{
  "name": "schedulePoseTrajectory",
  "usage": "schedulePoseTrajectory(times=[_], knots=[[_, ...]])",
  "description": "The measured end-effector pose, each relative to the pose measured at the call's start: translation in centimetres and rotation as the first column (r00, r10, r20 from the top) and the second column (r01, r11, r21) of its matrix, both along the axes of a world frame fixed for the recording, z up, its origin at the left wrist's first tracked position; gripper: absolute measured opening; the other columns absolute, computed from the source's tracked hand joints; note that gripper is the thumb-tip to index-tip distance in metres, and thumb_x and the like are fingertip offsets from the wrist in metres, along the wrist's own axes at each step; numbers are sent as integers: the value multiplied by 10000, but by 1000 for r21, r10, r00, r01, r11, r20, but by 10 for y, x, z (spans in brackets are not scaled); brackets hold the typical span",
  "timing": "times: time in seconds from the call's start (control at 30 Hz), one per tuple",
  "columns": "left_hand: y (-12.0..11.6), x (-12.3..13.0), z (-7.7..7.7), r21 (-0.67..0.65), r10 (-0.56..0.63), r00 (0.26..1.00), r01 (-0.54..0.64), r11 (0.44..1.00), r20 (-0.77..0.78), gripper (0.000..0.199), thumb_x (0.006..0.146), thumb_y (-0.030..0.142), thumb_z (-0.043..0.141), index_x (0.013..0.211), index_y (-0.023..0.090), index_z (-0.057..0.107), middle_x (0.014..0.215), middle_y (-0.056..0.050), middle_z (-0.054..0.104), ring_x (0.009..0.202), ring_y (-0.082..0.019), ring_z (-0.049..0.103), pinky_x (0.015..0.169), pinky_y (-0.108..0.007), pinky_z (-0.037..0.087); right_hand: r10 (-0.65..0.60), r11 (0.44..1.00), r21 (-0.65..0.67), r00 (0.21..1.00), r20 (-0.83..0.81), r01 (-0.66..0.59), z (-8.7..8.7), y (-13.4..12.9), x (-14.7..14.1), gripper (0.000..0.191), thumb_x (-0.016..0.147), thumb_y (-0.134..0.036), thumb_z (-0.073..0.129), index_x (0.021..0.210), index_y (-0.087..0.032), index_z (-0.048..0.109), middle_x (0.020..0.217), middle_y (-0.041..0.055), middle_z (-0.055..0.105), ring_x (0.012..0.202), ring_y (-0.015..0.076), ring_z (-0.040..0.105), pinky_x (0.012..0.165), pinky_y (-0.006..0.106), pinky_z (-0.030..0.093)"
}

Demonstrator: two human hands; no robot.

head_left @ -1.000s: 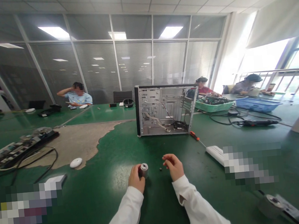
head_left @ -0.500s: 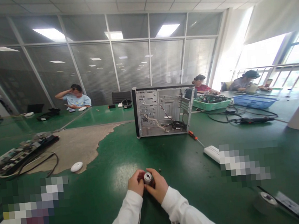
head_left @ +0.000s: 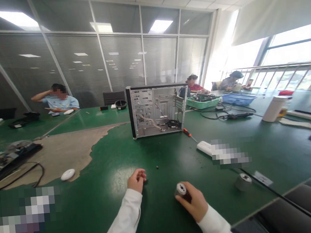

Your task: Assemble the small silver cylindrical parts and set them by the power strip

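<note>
My right hand (head_left: 196,203) grips a small grey cylinder with a pale top (head_left: 181,189), low over the green table (head_left: 164,217). My left hand (head_left: 136,180) rests on the table to the left of it, fingers curled and holding nothing. A tiny dark screw (head_left: 157,166) lies on the table just beyond both hands. Farther back stands an open silver computer case (head_left: 157,109) with loose wires inside.
An orange-handled screwdriver (head_left: 187,133) lies by the case, a white power strip (head_left: 205,148) to its right. Another grey cylinder (head_left: 243,181) sits at the right. A white round puck (head_left: 67,174), cables and a circuit board (head_left: 1,162) lie at the left. People sit at far tables.
The cylinder passed from my left hand to my right hand, which carried it rightward. My left hand let go and stayed on the table. The view turned to the right.
</note>
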State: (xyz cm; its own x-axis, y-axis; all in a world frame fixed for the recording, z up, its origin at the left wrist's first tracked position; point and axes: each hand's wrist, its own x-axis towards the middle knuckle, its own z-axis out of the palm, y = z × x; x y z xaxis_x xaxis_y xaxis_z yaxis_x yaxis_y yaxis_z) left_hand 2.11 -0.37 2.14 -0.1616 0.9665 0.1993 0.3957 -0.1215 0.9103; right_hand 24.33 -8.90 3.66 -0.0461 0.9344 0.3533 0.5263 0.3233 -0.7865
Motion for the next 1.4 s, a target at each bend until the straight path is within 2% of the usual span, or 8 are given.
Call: schedulePoseTrajectory(times=[0.07,0.17,0.23,0.33,0.53,0.77,1.13,1.4], knots=[[2,-1,-4,4,-3,1000,3,1000,-6,260,581,49,369,746,153,540,585,22,586,477,-92,566,528,-218,470,-284,959,3,958,-29,284,-6,-14,33,341,602,-428,537,868,-214,526,781,51,595,716,210,545,665,314,420],[4,-1,-7,11,-24,1000,24,1000,-10,258,591,55,369,759,147,540,594,15,587,483,-97,571,530,-224,471,-629,771,-71,774,68,633,-16,-35,93,450,575,-545,497,884,-217,495,760,59,594,731,243,557,658,338,422],[4,-1,-8,17,-39,999,39,999,-12,248,600,61,371,761,145,541,596,11,587,486,-100,574,532,-229,473,-748,635,-73,635,193,769,-24,-46,133,511,559,-593,467,912,-224,481,763,60,592,731,264,563,636,351,428],[5,0,-8,25,-44,999,44,999,-9,240,600,67,376,754,143,544,589,11,587,483,-101,572,530,-228,471,-769,549,-20,515,377,835,-33,-54,181,546,569,-617,419,917,-201,477,816,93,587,757,291,562,624,356,432],[2,0,-7,38,-41,999,41,998,-8,243,601,69,368,754,142,543,586,10,579,477,-101,565,528,-233,464,-713,552,-42,498,494,833,-42,-38,214,571,535,-614,429,906,-186,503,837,107,596,719,277,573,599,338,442],[-2,2,-4,50,-16,1000,15,999,10,269,577,49,358,746,145,545,579,15,580,470,-93,558,519,-219,459,-745,498,35,407,528,866,-43,-14,206,625,629,-616,320,1019,-151,471,797,114,598,677,255,570,585,322,433],[-1,2,-4,63,-18,1000,18,998,4,268,572,53,356,729,145,552,572,11,587,464,-95,559,516,-223,458,-756,577,66,502,420,814,-44,-4,199,593,618,-560,402,1088,-200,423,774,59,589,622,224,571,545,319,433],[0,2,-5,52,-19,1000,19,998,12,247,578,58,370,720,148,552,566,15,583,455,-92,553,509,-219,458,-790,561,249,422,444,790,-51,-10,196,554,661,-508,382,1109,-182,405,938,99,574,718,251,575,597,344,443]])
